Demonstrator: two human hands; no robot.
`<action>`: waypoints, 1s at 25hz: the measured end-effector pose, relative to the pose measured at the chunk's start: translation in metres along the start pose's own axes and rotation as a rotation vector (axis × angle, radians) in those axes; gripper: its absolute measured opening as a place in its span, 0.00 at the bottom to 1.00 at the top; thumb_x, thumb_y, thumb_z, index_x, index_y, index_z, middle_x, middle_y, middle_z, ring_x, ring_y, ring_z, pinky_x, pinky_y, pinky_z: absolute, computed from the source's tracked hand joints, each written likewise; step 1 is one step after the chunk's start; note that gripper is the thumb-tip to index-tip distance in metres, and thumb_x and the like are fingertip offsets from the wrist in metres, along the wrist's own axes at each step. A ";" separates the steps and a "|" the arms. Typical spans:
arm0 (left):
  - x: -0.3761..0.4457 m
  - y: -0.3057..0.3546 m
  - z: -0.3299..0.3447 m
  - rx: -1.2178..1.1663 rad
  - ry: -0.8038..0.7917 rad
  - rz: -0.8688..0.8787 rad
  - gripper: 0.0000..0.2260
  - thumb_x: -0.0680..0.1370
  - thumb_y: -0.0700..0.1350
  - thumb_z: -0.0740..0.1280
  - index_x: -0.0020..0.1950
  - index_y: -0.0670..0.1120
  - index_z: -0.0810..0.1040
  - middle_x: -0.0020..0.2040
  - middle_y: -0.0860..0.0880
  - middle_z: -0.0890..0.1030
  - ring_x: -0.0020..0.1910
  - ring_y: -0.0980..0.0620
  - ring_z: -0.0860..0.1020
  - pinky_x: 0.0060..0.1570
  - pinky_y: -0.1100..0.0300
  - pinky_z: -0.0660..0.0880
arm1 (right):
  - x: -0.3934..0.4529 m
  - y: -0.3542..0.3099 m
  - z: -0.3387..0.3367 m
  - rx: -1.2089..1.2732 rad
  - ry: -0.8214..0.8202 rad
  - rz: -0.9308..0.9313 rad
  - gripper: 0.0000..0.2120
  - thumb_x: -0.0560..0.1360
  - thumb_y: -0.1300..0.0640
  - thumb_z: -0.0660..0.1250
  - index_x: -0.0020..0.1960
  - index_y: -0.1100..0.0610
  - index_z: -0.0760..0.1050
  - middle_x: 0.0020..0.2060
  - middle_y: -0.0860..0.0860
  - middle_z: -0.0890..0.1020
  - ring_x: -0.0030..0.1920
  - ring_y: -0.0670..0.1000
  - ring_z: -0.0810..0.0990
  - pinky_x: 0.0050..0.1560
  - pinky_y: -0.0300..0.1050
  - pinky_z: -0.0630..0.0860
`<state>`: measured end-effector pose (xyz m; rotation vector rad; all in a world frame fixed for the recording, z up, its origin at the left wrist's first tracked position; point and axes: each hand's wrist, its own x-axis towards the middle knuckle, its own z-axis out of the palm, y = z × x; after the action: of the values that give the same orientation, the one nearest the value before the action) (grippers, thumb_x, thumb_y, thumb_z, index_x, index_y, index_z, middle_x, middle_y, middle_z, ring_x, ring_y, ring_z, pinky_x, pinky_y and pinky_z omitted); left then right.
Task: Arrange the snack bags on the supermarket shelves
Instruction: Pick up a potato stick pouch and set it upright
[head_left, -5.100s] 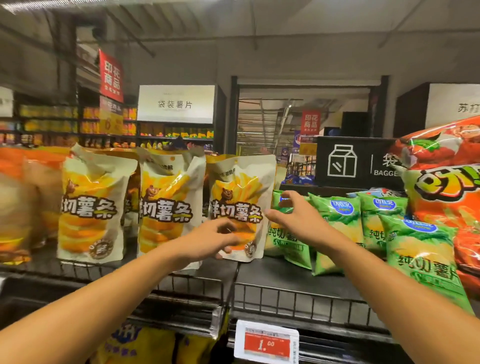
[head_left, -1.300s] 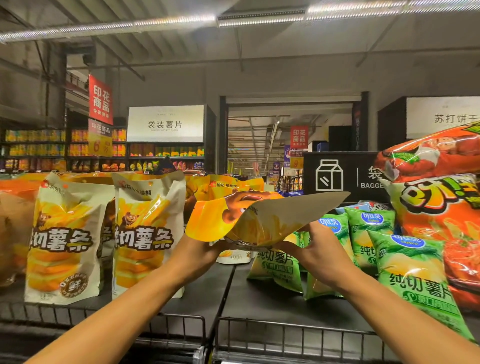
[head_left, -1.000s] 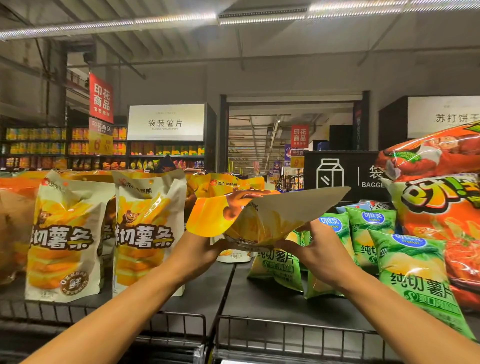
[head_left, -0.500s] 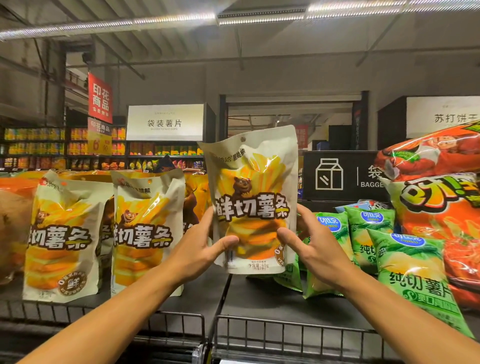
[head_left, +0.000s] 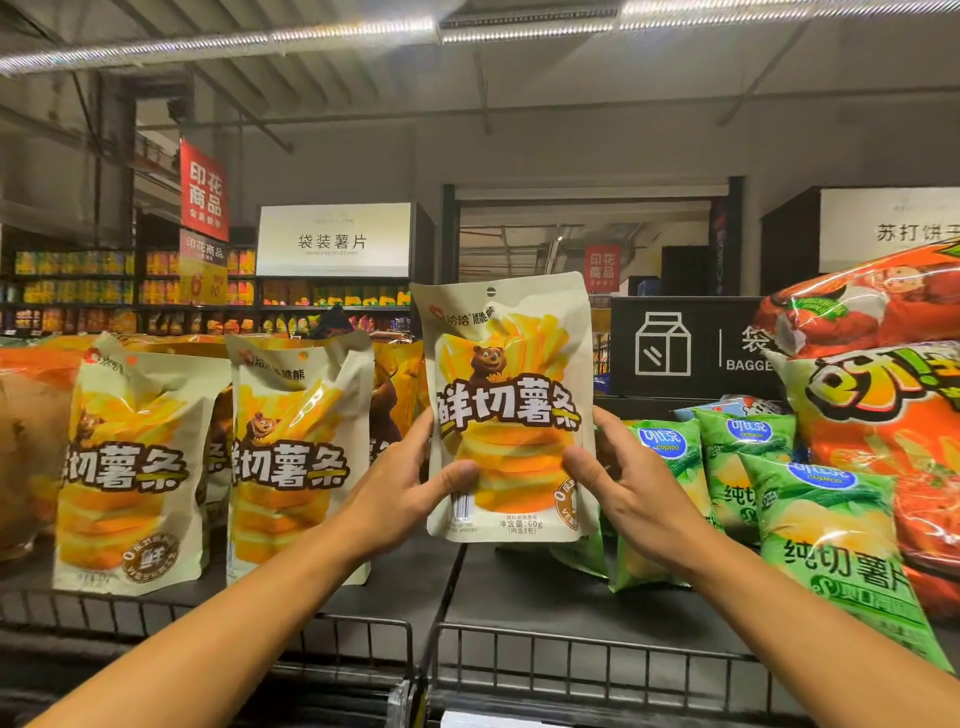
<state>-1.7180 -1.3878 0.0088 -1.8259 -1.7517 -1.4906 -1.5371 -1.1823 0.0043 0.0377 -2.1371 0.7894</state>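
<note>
Since 1.3 s ago the held fry bag (head_left: 506, 410) has flipped from a folded, tilted-flat pose to upright with its front facing the camera; compared with 0.5 s ago it looks much the same, both hands in the same grip.

Left hand (head_left: 400, 491) grips the bag's lower left edge: thumb curled across the front, the other fingers behind it and mostly hidden. Right hand (head_left: 626, 480) grips the lower right edge the same way, thumb on the front, fingers behind. Both hold the bag between thumb and fingers, neither is spread wide.

Bag sits in the air above the dark shelf deck (head_left: 530, 592), roughly over the seam between the 2 shelf sections, bottom edge clear of the deck. Upright, only slightly tilted.

Left of it: 2 matching fry bags standing upright on the deck, one near the left hand (head_left: 298, 457) and one further left (head_left: 137, 467), with more orange-yellow packs (head_left: 397, 384) behind them.

Right of it: green chip bags (head_left: 836, 530) leaning back in a cluster, the nearest just behind the right hand. Far right, big orange snack bags (head_left: 883, 415) stacked.

Wire front rail (head_left: 571, 654) runs along the shelf edge below both forearms. Black sign with a carton icon (head_left: 680, 345) stands behind the green bags.
</note>
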 end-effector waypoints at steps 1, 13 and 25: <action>0.000 -0.001 0.000 -0.019 -0.004 -0.002 0.26 0.73 0.70 0.65 0.68 0.73 0.62 0.67 0.64 0.75 0.66 0.59 0.75 0.66 0.45 0.73 | 0.000 0.000 0.000 0.011 0.003 -0.004 0.29 0.76 0.29 0.60 0.74 0.36 0.63 0.64 0.34 0.78 0.64 0.39 0.77 0.64 0.52 0.77; 0.005 0.004 0.000 -0.393 0.029 -0.177 0.34 0.65 0.69 0.74 0.64 0.51 0.75 0.57 0.50 0.85 0.54 0.47 0.84 0.48 0.61 0.80 | -0.004 -0.018 0.002 0.286 -0.128 0.087 0.21 0.81 0.45 0.59 0.74 0.46 0.66 0.61 0.35 0.81 0.61 0.38 0.80 0.54 0.30 0.76; 0.003 0.010 0.001 -0.357 -0.011 -0.202 0.27 0.72 0.62 0.71 0.66 0.52 0.73 0.55 0.54 0.85 0.53 0.51 0.84 0.46 0.65 0.79 | -0.002 -0.021 0.002 0.336 -0.142 0.157 0.17 0.82 0.50 0.56 0.70 0.44 0.66 0.56 0.35 0.84 0.55 0.39 0.83 0.52 0.43 0.82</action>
<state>-1.7102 -1.3881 0.0151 -1.8570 -1.8137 -1.9861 -1.5314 -1.2009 0.0126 0.1056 -2.1351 1.2652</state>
